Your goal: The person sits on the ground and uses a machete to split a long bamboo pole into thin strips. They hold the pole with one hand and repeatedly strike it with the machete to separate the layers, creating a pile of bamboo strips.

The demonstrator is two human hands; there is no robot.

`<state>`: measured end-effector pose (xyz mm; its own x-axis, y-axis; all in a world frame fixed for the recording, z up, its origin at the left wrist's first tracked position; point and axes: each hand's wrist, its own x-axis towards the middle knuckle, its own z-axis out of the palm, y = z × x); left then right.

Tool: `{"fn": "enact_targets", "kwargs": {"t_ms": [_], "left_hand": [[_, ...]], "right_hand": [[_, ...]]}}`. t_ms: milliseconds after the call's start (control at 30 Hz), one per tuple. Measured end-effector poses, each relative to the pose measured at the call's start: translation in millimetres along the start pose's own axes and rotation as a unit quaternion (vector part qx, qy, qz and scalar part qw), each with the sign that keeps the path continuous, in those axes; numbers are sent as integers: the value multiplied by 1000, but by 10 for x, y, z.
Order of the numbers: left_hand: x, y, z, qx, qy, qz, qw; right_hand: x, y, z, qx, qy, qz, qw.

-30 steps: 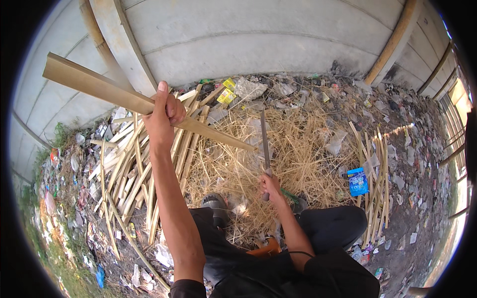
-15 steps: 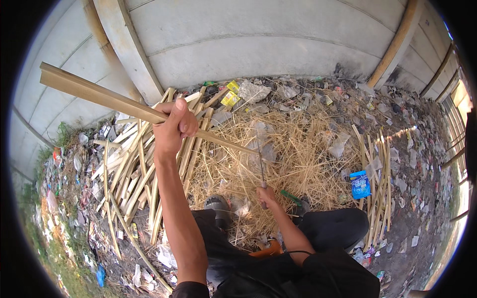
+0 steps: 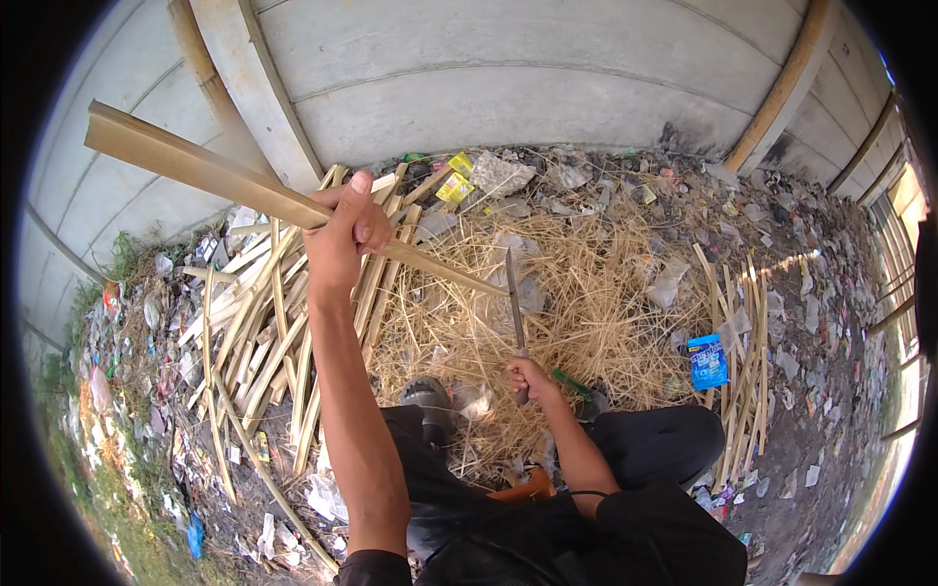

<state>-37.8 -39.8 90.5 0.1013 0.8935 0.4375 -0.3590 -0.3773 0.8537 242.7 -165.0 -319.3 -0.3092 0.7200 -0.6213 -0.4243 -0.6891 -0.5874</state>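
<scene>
My left hand [image 3: 344, 234] is closed around the middle of a long split bamboo strip [image 3: 195, 166], with the thumb pointing up along it. The strip slants from the upper left down to the right, its narrow end above the straw-like shavings. In my right hand [image 3: 530, 377] is the handle of a long knife [image 3: 516, 305], its blade pointing away from me. The strip's low end meets or overlaps the blade in the picture; I cannot tell whether they touch.
A heap of bamboo strips [image 3: 256, 342] lies at the left, a smaller bundle [image 3: 747, 361] at the right. Pale shavings [image 3: 596, 322] cover the middle ground. A blue packet [image 3: 707, 361] rests by the right bundle. A concrete wall [image 3: 528, 107] stands beyond; litter lies all around.
The knife blade has turned and shows broader and more plainly. My right hand has shifted slightly; the left hand and bamboo strip have barely moved.
</scene>
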Motion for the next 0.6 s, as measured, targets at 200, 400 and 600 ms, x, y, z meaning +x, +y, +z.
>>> {"fn": "enact_targets", "kwargs": {"t_ms": [200, 400, 600], "left_hand": [[24, -3, -46, 2, 9, 14, 1000], [51, -23, 190, 34, 60, 0, 998], [47, 36, 362, 48, 77, 1, 996]], "right_hand": [[-4, -7, 52, -23, 36, -31, 999], [-34, -15, 245, -165, 231, -95, 954], [-299, -310, 574, -45, 199, -124, 971]]}}
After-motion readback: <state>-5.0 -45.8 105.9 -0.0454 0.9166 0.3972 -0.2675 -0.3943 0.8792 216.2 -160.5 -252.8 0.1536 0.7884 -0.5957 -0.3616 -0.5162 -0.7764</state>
